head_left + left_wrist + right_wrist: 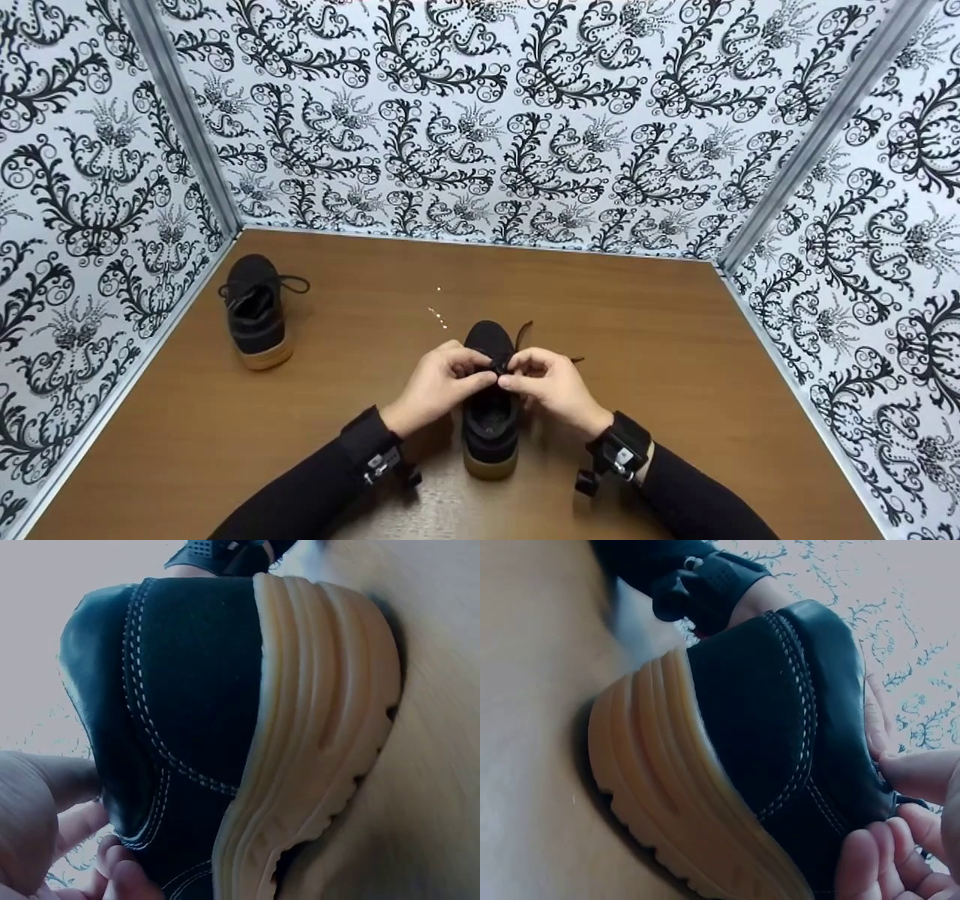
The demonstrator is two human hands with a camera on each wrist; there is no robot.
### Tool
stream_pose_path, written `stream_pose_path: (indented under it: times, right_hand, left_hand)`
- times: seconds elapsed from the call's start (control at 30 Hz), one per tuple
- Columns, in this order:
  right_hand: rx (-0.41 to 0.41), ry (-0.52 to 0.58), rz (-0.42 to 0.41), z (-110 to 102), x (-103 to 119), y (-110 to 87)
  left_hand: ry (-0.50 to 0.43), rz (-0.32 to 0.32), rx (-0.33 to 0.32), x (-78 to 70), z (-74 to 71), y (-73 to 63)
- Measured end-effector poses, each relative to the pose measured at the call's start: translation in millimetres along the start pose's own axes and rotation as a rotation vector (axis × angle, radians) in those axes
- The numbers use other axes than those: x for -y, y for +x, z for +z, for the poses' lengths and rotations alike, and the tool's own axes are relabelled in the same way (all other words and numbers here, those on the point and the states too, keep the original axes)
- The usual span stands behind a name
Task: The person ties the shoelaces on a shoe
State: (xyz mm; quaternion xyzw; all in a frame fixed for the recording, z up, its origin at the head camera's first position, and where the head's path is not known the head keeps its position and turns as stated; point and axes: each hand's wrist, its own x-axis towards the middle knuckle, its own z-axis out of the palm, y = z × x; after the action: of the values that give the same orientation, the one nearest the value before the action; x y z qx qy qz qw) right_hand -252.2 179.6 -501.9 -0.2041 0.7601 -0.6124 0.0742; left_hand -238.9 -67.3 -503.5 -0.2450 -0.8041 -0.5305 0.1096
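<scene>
A black shoe [491,456] with a tan sole stands upright on the table, its toe pointing away from me. Over the lacing, my left hand [439,384] pinches the dark shoelace between thumb and forefinger. From the other side my right hand [556,388] pinches the lace too, thumb tips almost meeting. A loose lace end [523,334] sticks out beside the toe. In the left wrist view the shoe's heel [202,682] shows white stitching. The right wrist view has the tan sole [667,765] on the table and curled fingers [856,859] along the shoe's side.
Another black shoe [255,311] with a tan sole stands at the back left, its laces spread sideways. Brown wooden table [637,322] surrounds both. Patterned black-and-white walls [480,150] enclose the back and sides. Small bright specks [438,316] show on the table left of the toe.
</scene>
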Motion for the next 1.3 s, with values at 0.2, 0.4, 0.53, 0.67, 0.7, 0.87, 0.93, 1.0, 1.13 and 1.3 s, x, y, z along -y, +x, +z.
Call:
stream_pose_path:
  times: [0.2,0.4,0.53,0.67,0.7,0.87,0.93,1.0,1.13,1.3]
  right_hand:
    - [0.012,0.202,0.062,3,-5,1.8]
    - [-0.035,0.331,0.1,7,-8,2.6]
    - [-0.059,0.393,0.088,8,-7,2.5]
    - [-0.067,0.475,0.072,3,-4,3.9]
    - [-0.073,0.488,0.067,1,-3,4.8]
    - [-0.152,0.554,0.071,-18,-3,14.1]
    - [-0.199,0.585,0.082,-27,-5,18.7]
    - [-0.247,0.605,0.089,-36,-8,23.3]
    - [-0.314,0.633,0.097,-49,-16,30.5]
    - [-0.319,0.662,0.131,-54,-24,33.5]
  left_hand:
    - [-0.161,-0.064,0.005,7.3,3.9,4.0]
    - [-0.244,-0.113,0.009,6.9,4.6,3.2]
    - [-0.313,-0.158,0.007,6.5,3.1,3.5]
    - [-0.459,-0.243,-0.023,6.6,-4.9,5.6]
    - [-0.491,-0.263,-0.037,6.7,-8.3,6.5]
    - [-0.626,-0.361,-0.108,9.7,-31.7,12.5]
    - [-0.68,-0.398,-0.141,11.8,-42.2,14.8]
    - [-0.731,-0.419,-0.175,14.7,-51.1,17.1]
    - [-0.817,-0.45,-0.239,22.4,-61.0,20.0]
    - [-0.896,-0.539,-0.272,37.6,-55.8,18.9]
